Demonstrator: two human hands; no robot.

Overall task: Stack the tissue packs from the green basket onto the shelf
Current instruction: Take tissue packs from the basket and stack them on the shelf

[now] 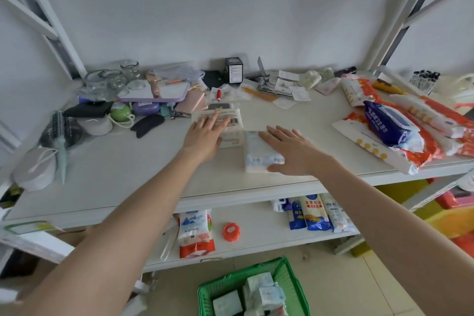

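On the white shelf [123,177] lie two tissue packs side by side. My left hand [205,136] rests flat, fingers spread, on the cream pack with a barcode [234,120]. My right hand [295,151] lies flat on the right side of the white-and-blue pack [259,156], thumb at its front edge. Neither hand grips anything. On the floor below stands the green basket [292,277] holding several more tissue packs [259,290].
Clutter lines the shelf's back: glass jars [115,79], a purple tray [154,93], a black box [234,70]. A hairbrush [61,136] lies at the left. Wipes and orange-white packages [400,131] fill the right. The lower shelf carries packs [195,231] and an orange lid [230,231].
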